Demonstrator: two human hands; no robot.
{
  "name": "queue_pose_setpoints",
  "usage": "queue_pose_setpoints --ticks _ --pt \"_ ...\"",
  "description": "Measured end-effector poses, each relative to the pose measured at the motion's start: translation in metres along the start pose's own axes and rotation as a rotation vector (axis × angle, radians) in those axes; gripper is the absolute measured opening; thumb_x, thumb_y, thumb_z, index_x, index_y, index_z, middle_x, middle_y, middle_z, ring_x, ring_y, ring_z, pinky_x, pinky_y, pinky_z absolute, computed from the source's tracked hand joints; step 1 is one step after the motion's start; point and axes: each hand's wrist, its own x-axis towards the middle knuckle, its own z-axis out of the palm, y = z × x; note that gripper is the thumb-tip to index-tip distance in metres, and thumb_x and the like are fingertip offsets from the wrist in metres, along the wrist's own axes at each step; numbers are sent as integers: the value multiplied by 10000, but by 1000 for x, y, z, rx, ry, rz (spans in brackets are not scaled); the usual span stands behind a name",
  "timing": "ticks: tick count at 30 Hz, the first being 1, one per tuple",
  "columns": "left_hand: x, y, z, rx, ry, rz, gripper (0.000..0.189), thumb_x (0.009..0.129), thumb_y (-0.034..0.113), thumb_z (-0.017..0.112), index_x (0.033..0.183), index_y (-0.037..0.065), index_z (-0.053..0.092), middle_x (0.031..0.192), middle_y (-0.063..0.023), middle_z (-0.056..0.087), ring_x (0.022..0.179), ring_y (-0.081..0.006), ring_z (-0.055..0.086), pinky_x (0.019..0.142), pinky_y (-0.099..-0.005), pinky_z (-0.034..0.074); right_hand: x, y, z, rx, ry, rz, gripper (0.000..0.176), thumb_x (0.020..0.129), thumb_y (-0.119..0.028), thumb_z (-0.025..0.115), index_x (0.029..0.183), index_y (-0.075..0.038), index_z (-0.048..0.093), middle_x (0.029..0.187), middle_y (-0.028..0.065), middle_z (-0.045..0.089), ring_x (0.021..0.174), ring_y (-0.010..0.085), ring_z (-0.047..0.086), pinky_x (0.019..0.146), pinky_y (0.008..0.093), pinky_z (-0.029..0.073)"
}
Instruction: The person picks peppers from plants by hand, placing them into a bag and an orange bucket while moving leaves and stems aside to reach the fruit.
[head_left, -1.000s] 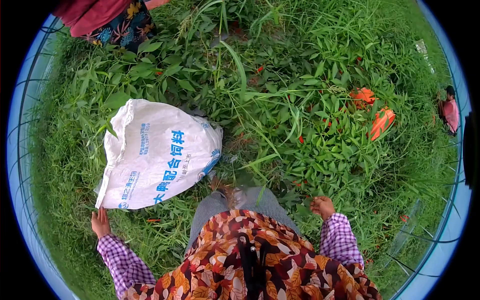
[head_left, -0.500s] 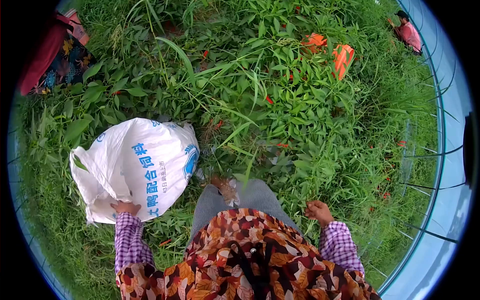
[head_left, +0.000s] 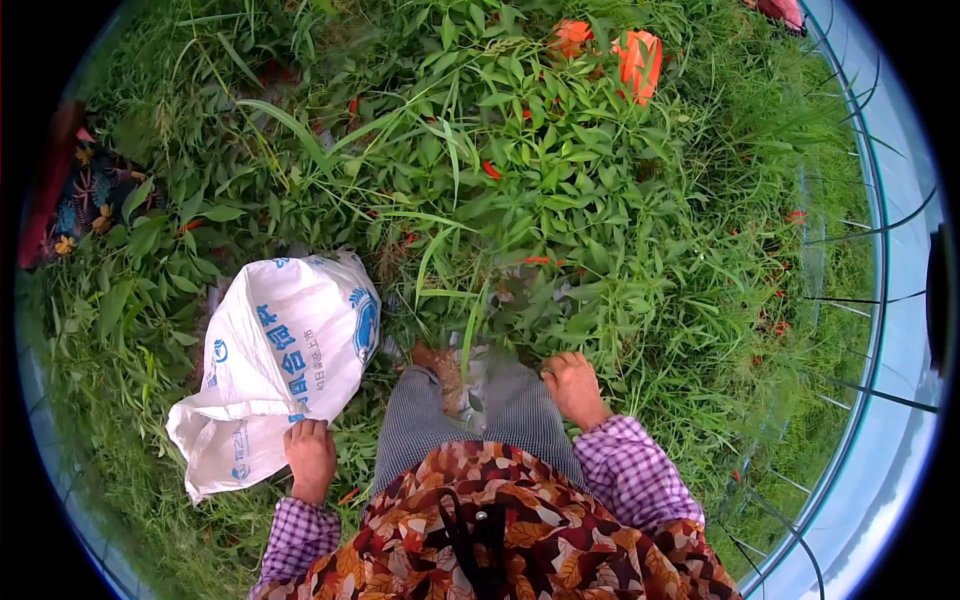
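A white woven sack [head_left: 270, 350] with blue printed characters lies slumped on the plants to the left of my legs. My left hand [head_left: 311, 458] has its fingers closed on the sack's near edge. Beside my right knee, my right hand [head_left: 576, 388] is curled over the leaves with its back upward. Whatever its fingertips may hold is hidden. Green pepper plants [head_left: 590, 230] surround the hands, with red chili peppers [head_left: 491, 170] showing among the leaves.
Two bright orange pieces, one a bag-like sheet [head_left: 638, 65], rest on the plants ahead. A person's flowered clothing [head_left: 95, 195] shows at the far left, another person's pink clothing [head_left: 782, 12] at top right. Long grass blades [head_left: 290, 125] cross the foliage.
My left hand has moved right, and the sack has folded lower with it. My right hand has come left, close to my knee. The view has shifted.
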Motion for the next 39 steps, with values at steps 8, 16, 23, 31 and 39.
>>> queue_pose_setpoints --ticks 8,16,23,31,39 --pt "-21 75 5 -664 -281 -360 237 861 141 634 1054 7 657 948 -175 679 782 -276 682 654 -354 528 197 99 37 -512 -219 98 245 873 -151 507 1054 -78 655 1114 86 640 1067 261 576 883 399 465" --pt "-17 115 15 -698 -416 -497 285 891 139 611 1136 -4 628 1012 -173 683 857 -269 688 733 -347 556 208 170 62 -427 -164 30 175 771 -153 666 931 -82 664 972 92 671 959 276 618 850 371 496" --pt "22 158 15 -716 -429 -412 280 901 116 601 1154 -4 614 1022 -170 684 871 -267 688 754 -342 555 187 180 60 -223 -201 56 290 749 -225 751 951 -45 647 973 138 641 942 325 610 823 421 506" --pt "21 163 17 -741 -417 -417 254 894 83 600 1127 -19 614 987 -179 688 874 -242 695 751 -327 556 162 214 21 390 -324 46 286 939 -247 559 1058 13 537 820 243 610 784 411 590 713 456 463" --pt "45 185 10 -1105 -581 -448 318 920 149 617 1200 0 600 1117 -144 660 1042 -245 636 885 -348 515 109 174 -109 971 -165 219 224 971 -255 560 993 -33 571 649 -29 485 534 52 413 474 221 324"
